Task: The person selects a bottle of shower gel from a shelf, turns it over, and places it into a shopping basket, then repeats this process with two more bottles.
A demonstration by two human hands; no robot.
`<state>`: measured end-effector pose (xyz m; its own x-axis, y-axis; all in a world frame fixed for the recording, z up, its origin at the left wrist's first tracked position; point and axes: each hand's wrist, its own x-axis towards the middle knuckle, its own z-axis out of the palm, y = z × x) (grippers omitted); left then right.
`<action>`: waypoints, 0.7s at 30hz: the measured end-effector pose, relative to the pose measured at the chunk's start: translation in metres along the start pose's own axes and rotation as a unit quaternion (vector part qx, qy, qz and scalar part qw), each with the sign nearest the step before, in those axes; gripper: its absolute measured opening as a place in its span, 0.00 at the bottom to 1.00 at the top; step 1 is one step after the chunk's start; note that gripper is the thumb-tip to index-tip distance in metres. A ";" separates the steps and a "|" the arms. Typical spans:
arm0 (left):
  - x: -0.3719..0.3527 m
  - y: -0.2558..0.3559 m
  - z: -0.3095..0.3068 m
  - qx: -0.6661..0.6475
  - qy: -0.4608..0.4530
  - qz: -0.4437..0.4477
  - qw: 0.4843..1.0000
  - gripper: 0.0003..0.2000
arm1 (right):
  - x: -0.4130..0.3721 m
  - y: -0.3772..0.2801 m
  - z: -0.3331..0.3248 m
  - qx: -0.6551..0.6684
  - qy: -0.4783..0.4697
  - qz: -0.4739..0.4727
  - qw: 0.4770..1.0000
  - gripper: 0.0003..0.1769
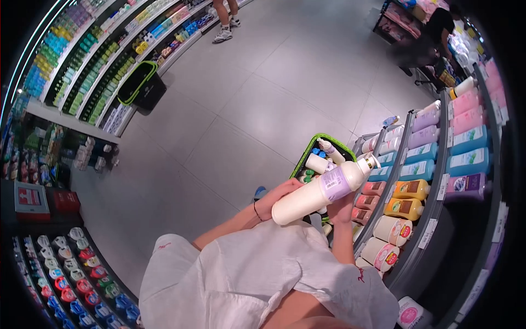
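A large cream pump bottle (307, 202) with a lilac label is held tilted in front of my chest, its pump pointing to the upper right. My left hand (286, 193) grips it near the base. My right hand (341, 207) is round its underside below the label, its fingers partly hidden by the bottle. Just beyond and below the bottle, a black basket with a green rim (318, 137) holds a smaller pump bottle (331, 150), a white bottle (318, 163) and several other items.
Shelves (433, 214) of coloured bottles run along the right. More shelves (82, 66) curve along the left, beside another black basket (150, 96) on the floor. A person's legs (223, 19) show at the top, and a person in black (435, 33) bends at the upper right.
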<state>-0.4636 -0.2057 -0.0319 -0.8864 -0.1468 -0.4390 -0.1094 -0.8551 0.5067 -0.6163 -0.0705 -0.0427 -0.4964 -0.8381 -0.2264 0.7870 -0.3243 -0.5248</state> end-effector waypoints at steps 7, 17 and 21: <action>0.007 0.025 -0.033 -0.032 -0.120 -0.082 0.989 0.09 | 0.006 -0.047 0.040 -0.329 -0.092 -0.079 0.937 0.54; 0.046 -0.007 -0.075 -0.174 -0.167 -0.331 0.912 0.19 | -0.020 -0.052 0.068 -0.432 -0.134 0.044 0.891 0.55; 0.052 0.015 -0.073 -0.150 -0.212 -0.380 0.888 0.33 | -0.027 -0.052 0.043 -0.561 -0.069 -0.016 0.825 0.44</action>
<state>-0.4788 -0.2628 -0.1010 -0.7042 0.6755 -0.2188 -0.6802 -0.7301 -0.0648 -0.6282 -0.0500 0.0259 -0.4030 -0.9040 -0.1430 -0.0977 0.1979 -0.9753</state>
